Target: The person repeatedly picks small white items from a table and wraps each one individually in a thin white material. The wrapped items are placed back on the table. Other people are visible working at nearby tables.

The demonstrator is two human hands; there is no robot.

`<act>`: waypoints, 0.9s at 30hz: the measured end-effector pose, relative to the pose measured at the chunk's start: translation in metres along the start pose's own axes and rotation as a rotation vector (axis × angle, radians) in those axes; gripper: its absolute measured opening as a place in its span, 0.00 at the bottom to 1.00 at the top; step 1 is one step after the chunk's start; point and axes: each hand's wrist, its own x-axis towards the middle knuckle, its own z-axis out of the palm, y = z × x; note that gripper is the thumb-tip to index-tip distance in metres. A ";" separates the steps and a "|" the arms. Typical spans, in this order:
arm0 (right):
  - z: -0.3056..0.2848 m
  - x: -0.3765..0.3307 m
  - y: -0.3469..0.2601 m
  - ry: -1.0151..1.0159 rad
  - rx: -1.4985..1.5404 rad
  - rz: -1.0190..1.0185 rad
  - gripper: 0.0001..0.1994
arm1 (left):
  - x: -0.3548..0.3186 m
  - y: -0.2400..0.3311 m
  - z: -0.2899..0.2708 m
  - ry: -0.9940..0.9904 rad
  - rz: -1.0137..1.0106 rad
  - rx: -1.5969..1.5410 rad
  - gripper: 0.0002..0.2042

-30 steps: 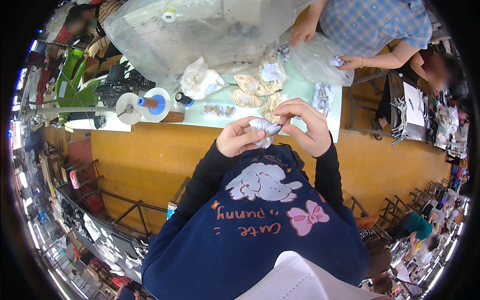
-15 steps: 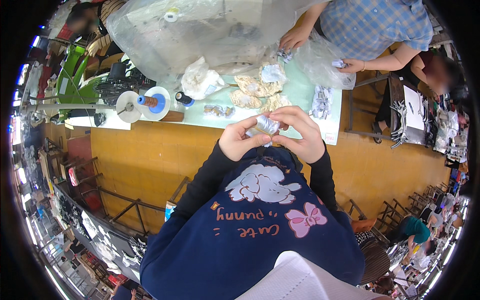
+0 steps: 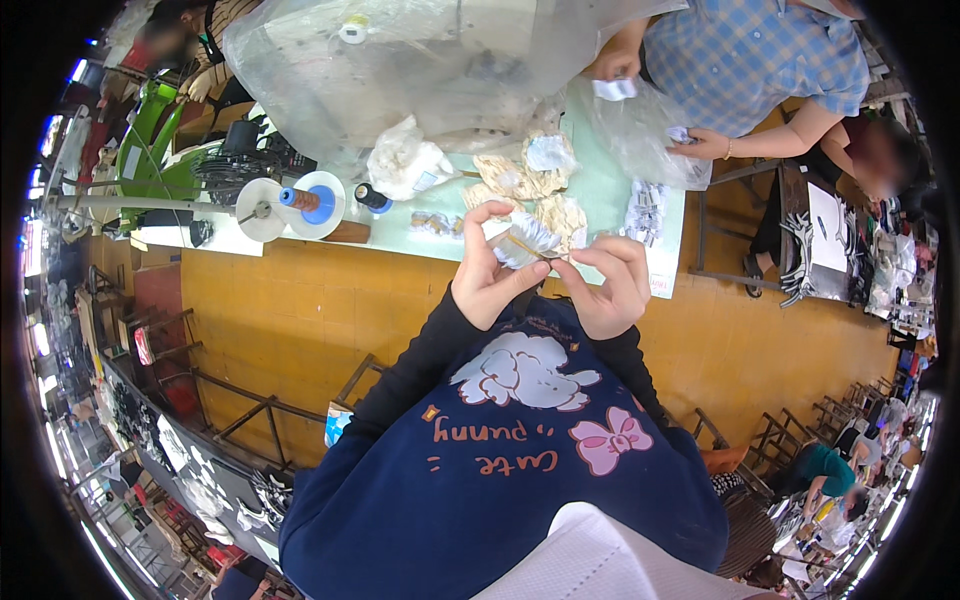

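In front of my chest, just off the near edge of the table, my left hand (image 3: 478,288) grips a small bundle of white fabric pieces (image 3: 528,238). A thin yellowish band (image 3: 520,246) runs across the bundle. At its right side my right hand (image 3: 612,292) pinches thumb and fingertip together, close to the band's end. What lies in that pinch is too small to tell. Beyond my hands, several cream fabric bundles (image 3: 500,177) lie on the pale green table (image 3: 405,238), with a row of small bundles (image 3: 436,223) to their left.
White-and-grey bundles (image 3: 645,212) lie at the table's right end. Left stand thread cones (image 3: 318,205), a black spool (image 3: 371,198) and a white bag (image 3: 405,160). Clear plastic sheeting (image 3: 400,75) covers the back. Across the table, a person in a checked shirt (image 3: 755,55) handles small white pieces.
My hands have moved apart a little, and the bundle is tilted, showing its band. My right hand has shifted down to the bundle's side. The person opposite has lifted a white piece.
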 end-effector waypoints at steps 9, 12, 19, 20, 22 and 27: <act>0.006 0.005 -0.010 -0.132 0.093 0.082 0.08 | 0.007 -0.009 -0.001 0.092 0.298 0.273 0.23; 0.007 0.006 -0.010 -0.119 0.074 0.071 0.08 | 0.011 -0.007 -0.003 0.133 0.458 0.454 0.23; 0.004 0.011 -0.009 -0.135 0.015 0.029 0.09 | 0.010 0.000 -0.007 0.165 0.443 0.449 0.21; 0.004 0.012 -0.009 -0.144 0.013 0.028 0.09 | 0.010 0.000 -0.008 0.156 0.428 0.410 0.21; 0.004 0.013 -0.010 -0.154 0.022 0.051 0.08 | 0.008 0.001 -0.009 0.143 0.404 0.374 0.21; 0.007 0.013 -0.012 -0.142 0.025 0.052 0.07 | 0.007 0.005 -0.011 0.123 0.430 0.399 0.20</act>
